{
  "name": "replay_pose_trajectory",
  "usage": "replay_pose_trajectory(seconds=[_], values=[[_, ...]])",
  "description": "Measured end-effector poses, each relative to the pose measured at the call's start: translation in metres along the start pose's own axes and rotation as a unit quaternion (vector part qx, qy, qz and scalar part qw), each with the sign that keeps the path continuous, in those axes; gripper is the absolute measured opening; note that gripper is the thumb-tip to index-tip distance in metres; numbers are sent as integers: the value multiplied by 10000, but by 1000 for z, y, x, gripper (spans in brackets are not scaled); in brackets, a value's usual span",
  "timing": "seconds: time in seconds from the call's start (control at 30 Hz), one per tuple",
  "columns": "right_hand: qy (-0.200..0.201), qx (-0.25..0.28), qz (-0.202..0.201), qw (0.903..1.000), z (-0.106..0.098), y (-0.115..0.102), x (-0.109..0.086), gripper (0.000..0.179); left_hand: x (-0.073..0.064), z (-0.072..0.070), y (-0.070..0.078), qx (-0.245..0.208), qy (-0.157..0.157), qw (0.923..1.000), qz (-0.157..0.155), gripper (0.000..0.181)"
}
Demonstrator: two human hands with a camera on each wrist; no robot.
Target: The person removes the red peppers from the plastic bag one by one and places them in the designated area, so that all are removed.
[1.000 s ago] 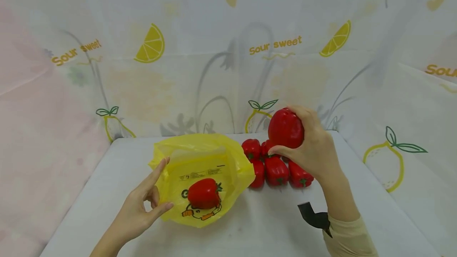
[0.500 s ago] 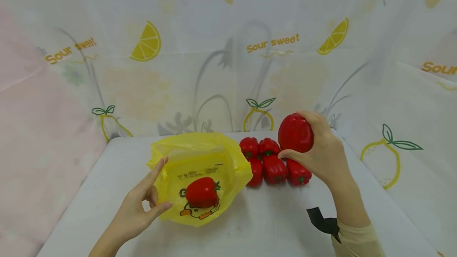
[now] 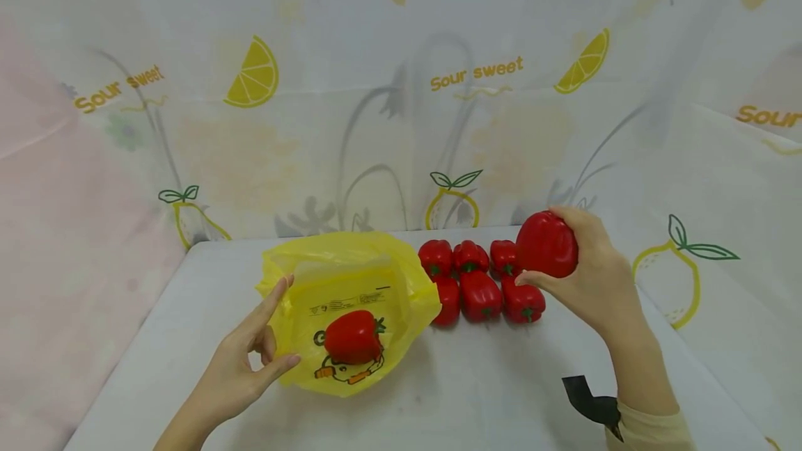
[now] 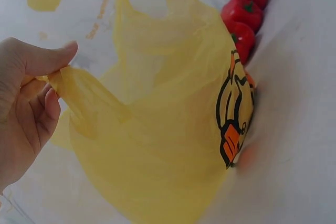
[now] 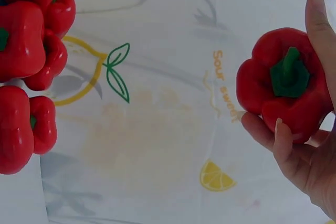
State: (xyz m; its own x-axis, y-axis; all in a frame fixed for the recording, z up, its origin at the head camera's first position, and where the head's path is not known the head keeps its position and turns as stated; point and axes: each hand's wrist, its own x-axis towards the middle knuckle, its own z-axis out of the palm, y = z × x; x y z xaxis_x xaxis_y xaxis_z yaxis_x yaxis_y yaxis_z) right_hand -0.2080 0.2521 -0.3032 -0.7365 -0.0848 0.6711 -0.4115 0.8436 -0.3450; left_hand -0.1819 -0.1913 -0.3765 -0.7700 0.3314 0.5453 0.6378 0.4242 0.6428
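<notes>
My right hand (image 3: 599, 282) grips a red bell pepper (image 3: 547, 245), raised at the right end of the pepper group. Its green stem (image 5: 290, 69) faces the camera in the right wrist view, with fingers and thumb around the sides. My left hand (image 3: 234, 371) holds the left rim of a yellow plastic bag (image 4: 152, 129), pinching the film between thumb and fingers in the left wrist view. The bag's mouth gapes toward me. Inside lies another red bell pepper (image 3: 353, 337) on its side, above a printed duck drawing.
More red bell peppers (image 3: 480, 296) stand in two rows right of the bag, the nearest against its edge. The white table (image 3: 438, 395) ends at a printed cloth backdrop (image 3: 351, 131). A black strap (image 3: 592, 402) sticks out from my right wrist.
My right hand has moved right and slightly lower with its bell pepper, uncovering a pepper in the back row. The left hand keeps its hold on the bag; the head view has shifted slightly.
</notes>
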Motion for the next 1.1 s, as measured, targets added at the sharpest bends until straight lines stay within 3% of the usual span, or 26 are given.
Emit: replay_pose_trajectory(seconds=[0.27, 0.53, 0.83, 0.93, 1.1], values=[[-224, -138, 146, 9995, -7, 14, -12, 103, 0, 1, 1, -5, -56, 10000, -24, 105], [-814, 267, 197, 9961, 5, 24, -26, 98, -5, -8, 4, 156, -247, 9995, -144, 104], [-1126, 426, 391, 9920, 12, 39, -49, 96, -3, -5, 3, 116, -173, 9998, 73, 107], [-1511, 538, 737, 9843, 13, 42, -57, 93, -3, -3, 0, 66, -47, 9998, 175, 108], [-2423, 742, 1506, 9556, 14, 49, -69, 85, -2, -1, -1, -30, 1, 9997, 232, 107]])
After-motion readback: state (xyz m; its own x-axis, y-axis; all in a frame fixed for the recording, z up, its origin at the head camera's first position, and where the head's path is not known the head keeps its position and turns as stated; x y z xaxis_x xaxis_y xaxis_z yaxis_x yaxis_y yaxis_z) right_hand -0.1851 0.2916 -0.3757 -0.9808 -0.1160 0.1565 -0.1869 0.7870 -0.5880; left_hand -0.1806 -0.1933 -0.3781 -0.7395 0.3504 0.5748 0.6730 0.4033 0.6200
